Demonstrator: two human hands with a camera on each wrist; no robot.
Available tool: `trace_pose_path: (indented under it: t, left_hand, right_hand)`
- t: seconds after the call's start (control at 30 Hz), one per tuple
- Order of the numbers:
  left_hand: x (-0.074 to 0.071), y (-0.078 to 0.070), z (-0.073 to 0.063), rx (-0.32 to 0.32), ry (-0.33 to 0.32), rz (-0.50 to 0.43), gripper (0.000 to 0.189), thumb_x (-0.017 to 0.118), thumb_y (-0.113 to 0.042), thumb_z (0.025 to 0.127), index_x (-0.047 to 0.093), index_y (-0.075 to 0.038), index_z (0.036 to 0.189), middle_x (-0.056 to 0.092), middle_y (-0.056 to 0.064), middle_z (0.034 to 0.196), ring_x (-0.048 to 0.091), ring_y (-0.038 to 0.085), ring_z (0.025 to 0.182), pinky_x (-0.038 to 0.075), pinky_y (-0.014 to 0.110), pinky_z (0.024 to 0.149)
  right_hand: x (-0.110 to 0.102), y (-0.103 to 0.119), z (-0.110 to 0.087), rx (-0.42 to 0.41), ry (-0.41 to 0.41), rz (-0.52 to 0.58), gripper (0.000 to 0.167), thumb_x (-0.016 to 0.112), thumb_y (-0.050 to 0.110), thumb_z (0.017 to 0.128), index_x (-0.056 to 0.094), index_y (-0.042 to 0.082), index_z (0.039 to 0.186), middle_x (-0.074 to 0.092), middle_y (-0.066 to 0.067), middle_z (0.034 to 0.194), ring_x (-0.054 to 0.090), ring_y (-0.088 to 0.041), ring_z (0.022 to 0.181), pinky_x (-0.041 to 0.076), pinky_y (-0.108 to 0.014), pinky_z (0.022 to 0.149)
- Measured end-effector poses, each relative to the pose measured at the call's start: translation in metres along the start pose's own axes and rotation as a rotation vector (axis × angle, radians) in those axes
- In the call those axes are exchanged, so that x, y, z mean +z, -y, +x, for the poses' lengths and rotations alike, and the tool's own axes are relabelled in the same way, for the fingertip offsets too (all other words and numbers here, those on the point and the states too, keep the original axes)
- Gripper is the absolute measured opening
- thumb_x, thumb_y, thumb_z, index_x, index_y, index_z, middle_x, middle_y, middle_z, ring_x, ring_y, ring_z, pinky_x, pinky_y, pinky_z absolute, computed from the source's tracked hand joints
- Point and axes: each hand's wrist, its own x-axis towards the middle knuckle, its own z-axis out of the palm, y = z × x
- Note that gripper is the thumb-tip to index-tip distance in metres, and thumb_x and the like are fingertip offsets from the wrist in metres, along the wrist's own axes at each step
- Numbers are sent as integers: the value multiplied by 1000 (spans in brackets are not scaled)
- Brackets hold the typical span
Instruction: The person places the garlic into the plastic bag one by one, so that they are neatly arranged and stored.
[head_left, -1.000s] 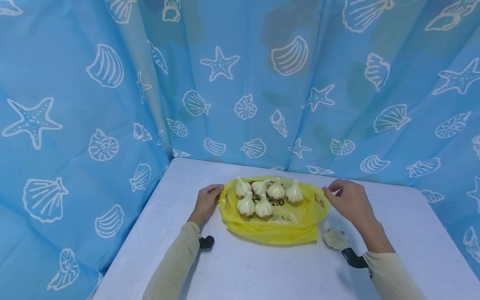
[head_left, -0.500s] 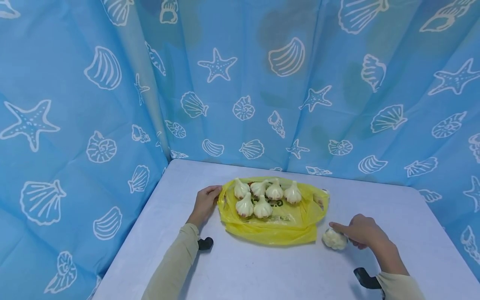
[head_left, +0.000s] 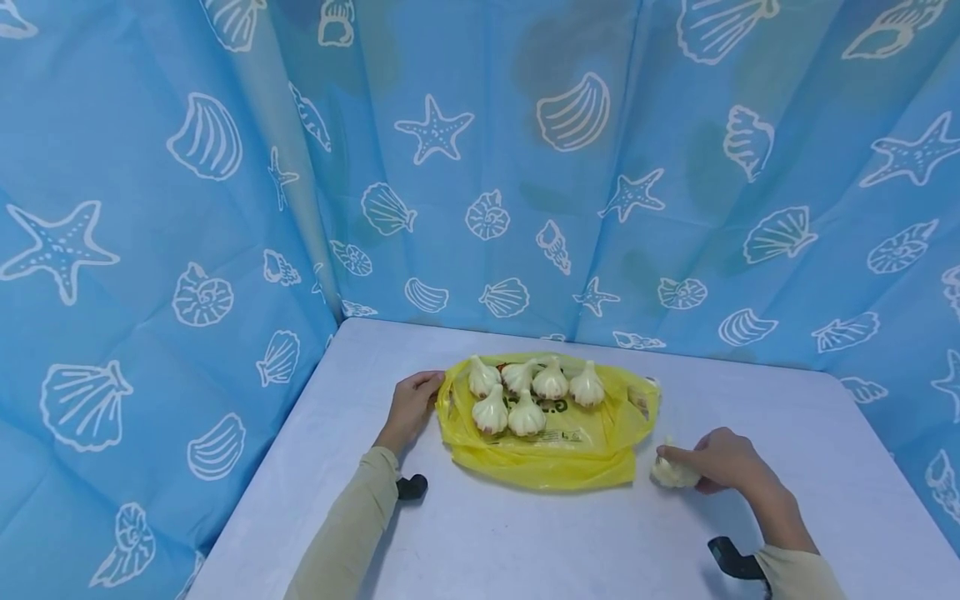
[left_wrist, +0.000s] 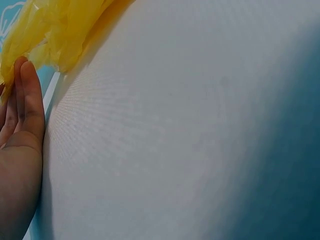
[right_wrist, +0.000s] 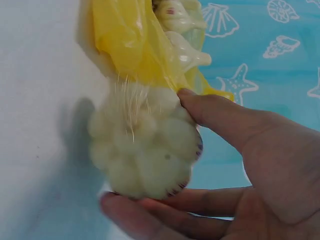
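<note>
My left hand pinches the left handle end of a yellow plastic bag, which lies flat on the table. In the left wrist view its fingers meet the crumpled yellow plastic. Several garlic bulbs sit on top of the bag, most with stems up. To the right of the bag, my right hand grips a single garlic bulb between thumb and fingers. In the right wrist view that bulb's stringy roots face the camera, and purple marks show along its side.
A white cloth covers the table. Behind and to the left hangs a blue curtain printed with shells and starfish. Black wrist camera mounts stick out beside both sleeves.
My right hand has let go of the bag's right end, come down toward me and taken hold of the lone garlic bulb, which is now tipped. My left hand has stayed at the bag.
</note>
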Motion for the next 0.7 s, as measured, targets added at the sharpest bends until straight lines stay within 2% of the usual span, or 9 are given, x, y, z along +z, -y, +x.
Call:
trace_pose_path:
  t: [0.13, 0.23, 0.37, 0.47, 0.57, 0.7]
  left_hand:
    - [0, 0, 0, -3, -4, 6, 28, 64, -31, 96, 70, -10, 114, 66, 5, 115, 62, 17, 105, 53, 28, 88]
    - [1, -1, -1, -2, -5, 2, 29, 64, -31, 95, 70, -10, 114, 66, 6, 115, 62, 18, 105, 53, 28, 88]
    - [1, 0, -2, 5, -1, -6, 30, 64, -31, 95, 69, -8, 114, 65, 7, 116, 62, 18, 105, 53, 28, 88]
    - [1, 0, -2, 10, 3, -5, 29, 64, -30, 95, 69, -9, 114, 66, 6, 116, 62, 17, 105, 53, 27, 88]
    - [0, 0, -2, 16, 11, -7, 30, 64, -30, 95, 69, -9, 115, 66, 7, 116, 62, 18, 105, 53, 28, 88]
    - [0, 0, -1, 12, 6, 2, 30, 64, -31, 95, 69, -9, 115, 66, 7, 116, 62, 18, 105, 54, 28, 88]
  right_hand:
    - [-5, -2, 3, -58, -103, -12, 97, 69, 70, 73, 56, -15, 118, 63, -25, 98, 60, -29, 80, 55, -44, 69]
    - [-2, -6, 6, -99, -191, 19, 98, 72, 67, 74, 51, -12, 128, 57, -33, 115, 58, -38, 93, 55, -48, 72]
    - [10, -15, 11, -151, -267, 81, 94, 74, 63, 75, 50, -9, 131, 56, -33, 121, 56, -44, 103, 55, -48, 74]
    - [18, -22, 16, -191, -281, 106, 92, 74, 62, 76, 50, -7, 133, 55, -32, 125, 55, -46, 109, 56, -49, 77]
    - [20, -28, 19, -216, -255, 101, 93, 72, 61, 78, 48, -7, 137, 51, -32, 132, 52, -49, 114, 55, -52, 80]
    - [17, -31, 20, -248, -211, 56, 95, 69, 58, 83, 40, -13, 139, 47, -36, 134, 48, -52, 118, 53, -55, 84]
